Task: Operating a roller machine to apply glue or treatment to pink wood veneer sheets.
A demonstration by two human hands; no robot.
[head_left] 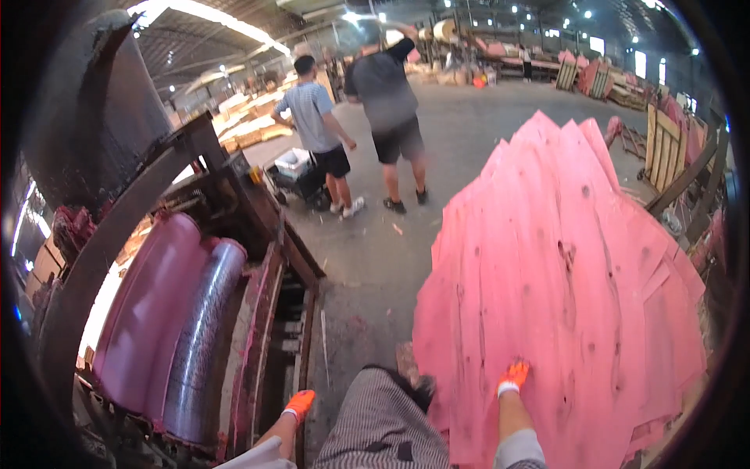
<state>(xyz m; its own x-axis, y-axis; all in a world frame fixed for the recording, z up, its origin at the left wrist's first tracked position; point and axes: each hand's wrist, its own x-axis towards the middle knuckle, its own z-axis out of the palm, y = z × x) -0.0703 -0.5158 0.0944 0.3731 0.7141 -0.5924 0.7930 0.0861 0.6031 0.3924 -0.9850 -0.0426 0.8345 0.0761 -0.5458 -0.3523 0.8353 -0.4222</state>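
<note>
My right hand (513,376), in an orange glove with a white cuff, lies on the near part of a large stack of pink wood veneer sheets (539,258), its fingers stretched out over the top sheet. That sheet has dark knots and lengthwise splits. Low on the left, my left hand (300,405) wears a matching orange glove and holds nothing I can see. It is beside the frame of a roller machine (262,344), with its fingers reaching forward. Inside the machine sit a pink-coated roller (144,313) and a shiny metal roller (205,336).
Two people stand ahead on the concrete floor (461,117), one in a grey shirt (312,117), one in a dark shirt (383,86). Beside them is a cart with a white bin (293,162). Wooden pallets (666,148) lean at the right. A dark metal drum (86,102) rises at the left.
</note>
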